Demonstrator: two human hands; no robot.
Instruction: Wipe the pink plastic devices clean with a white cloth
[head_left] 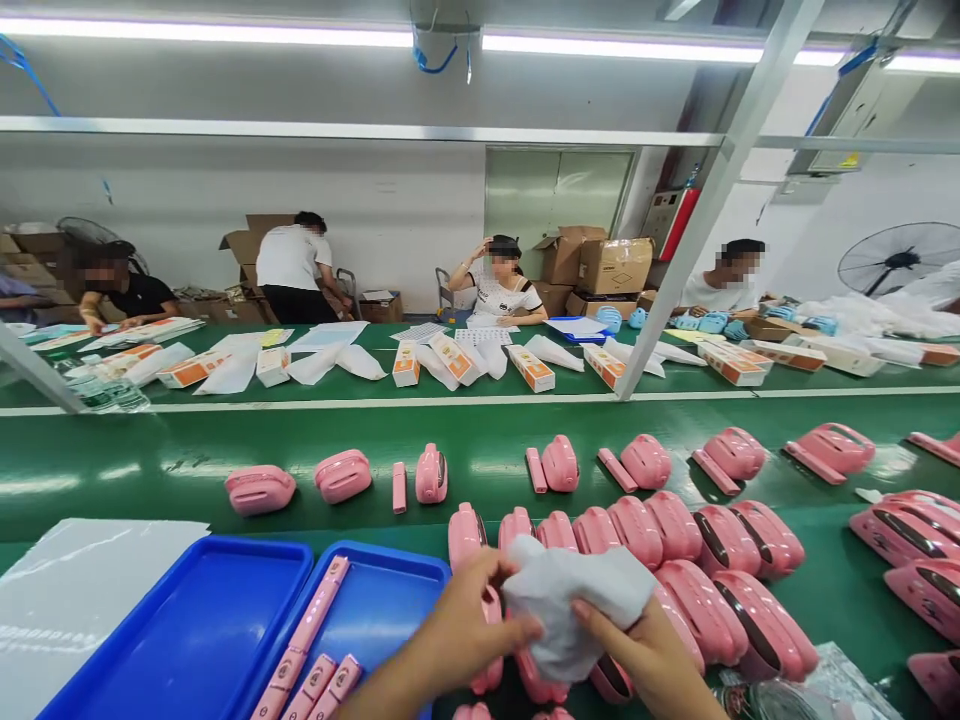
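Wiping a small pink plastic device [534,672] with a soft white cloth [574,600], low in the middle, at the near edge of the green belt [150,450].

The left hand [461,625] and right hand [649,655] are both pinching closed on the cloth, which is wrapping the device. The cloth is looking light and limp; the glossy shell is looking stiff and probably slippery, so holding it by the sides seems safer.

Green surface [150,450] is loaded with pink devices [675,560], clustered near centre and strung out along the belt. Two blue trays [195,620] are set at the near edge, pink strips [315,640] in one. White sheet [67,590] is laid left. Orange-white boxes [529,368] are spread across the far side.
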